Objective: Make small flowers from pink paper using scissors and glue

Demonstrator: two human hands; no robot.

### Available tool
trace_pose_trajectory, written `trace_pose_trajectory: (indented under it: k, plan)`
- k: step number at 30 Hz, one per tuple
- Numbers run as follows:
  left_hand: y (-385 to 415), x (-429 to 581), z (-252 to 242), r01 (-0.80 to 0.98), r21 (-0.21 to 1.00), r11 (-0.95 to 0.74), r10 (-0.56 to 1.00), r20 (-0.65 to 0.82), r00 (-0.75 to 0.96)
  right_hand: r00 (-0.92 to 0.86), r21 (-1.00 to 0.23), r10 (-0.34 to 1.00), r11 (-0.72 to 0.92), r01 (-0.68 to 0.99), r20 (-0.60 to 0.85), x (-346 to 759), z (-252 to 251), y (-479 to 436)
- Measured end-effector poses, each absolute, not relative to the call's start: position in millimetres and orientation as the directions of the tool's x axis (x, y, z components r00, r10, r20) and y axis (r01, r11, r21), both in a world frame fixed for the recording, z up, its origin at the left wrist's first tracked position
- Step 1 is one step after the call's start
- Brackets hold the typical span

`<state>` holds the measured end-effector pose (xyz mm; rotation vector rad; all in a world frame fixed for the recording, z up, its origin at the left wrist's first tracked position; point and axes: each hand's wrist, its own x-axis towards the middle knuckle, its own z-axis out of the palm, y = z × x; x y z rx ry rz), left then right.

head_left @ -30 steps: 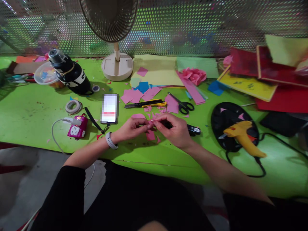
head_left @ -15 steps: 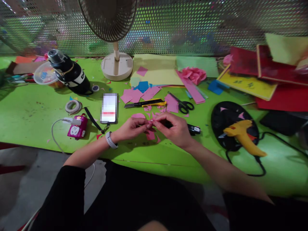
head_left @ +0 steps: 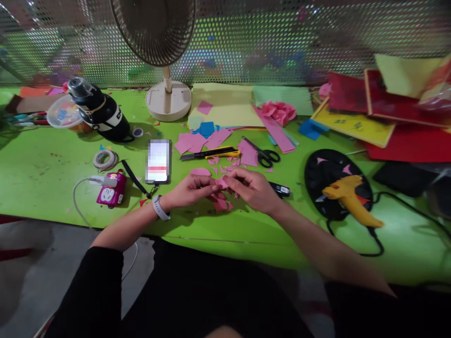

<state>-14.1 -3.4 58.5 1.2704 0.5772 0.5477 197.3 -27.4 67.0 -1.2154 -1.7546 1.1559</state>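
Observation:
Between my two hands is a small piece of pink paper [head_left: 221,182]. My left hand [head_left: 197,189] pinches its left side with thumb and fingers. My right hand [head_left: 251,188] grips its right side, and its fingers hide part of the paper. Just beyond my hands lie pink paper scraps [head_left: 230,165], a yellow-and-black utility knife [head_left: 218,152] and black scissors [head_left: 264,154]. Below my fingers another pink scrap [head_left: 222,205] rests on the green table [head_left: 207,225]. A dark object with a label [head_left: 280,189] is partly hidden behind my right hand.
A phone [head_left: 158,161], tape roll [head_left: 104,160] and magenta plug adapter [head_left: 112,188] lie left. Behind stand a black bottle [head_left: 105,115] and a fan [head_left: 168,101]. At right, a yellow glue gun [head_left: 348,197] rests on a black round tray [head_left: 313,173], its cord trailing. A pink paper flower [head_left: 278,112] lies behind.
My fingers have shifted slightly apart on the pink paper, and more of it shows between them. The whole view has moved a little.

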Motion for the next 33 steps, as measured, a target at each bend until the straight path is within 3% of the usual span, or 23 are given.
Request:
trace_pose_trajectory:
  k: [6, 17, 33]
  plan:
    - [-2, -15, 63, -0.070, 0.928, 0.367, 0.589, -0.173, 0.789, -0.414, -0.969, 0.910, 0.079, 0.233, -0.026, 195, 71, -28]
    - [-1, -14, 63, -0.061, 0.946, 0.317, 0.629, -0.162, 0.760, -0.368, -0.907, 0.920, 0.266, 0.326, 0.137, 188, 72, -32]
    - [3, -17, 64, -0.053, 0.956, 0.288, 0.669, -0.161, 0.726, -0.405, -0.944, 0.914, 0.162, 0.286, 0.034, 196, 75, -29]
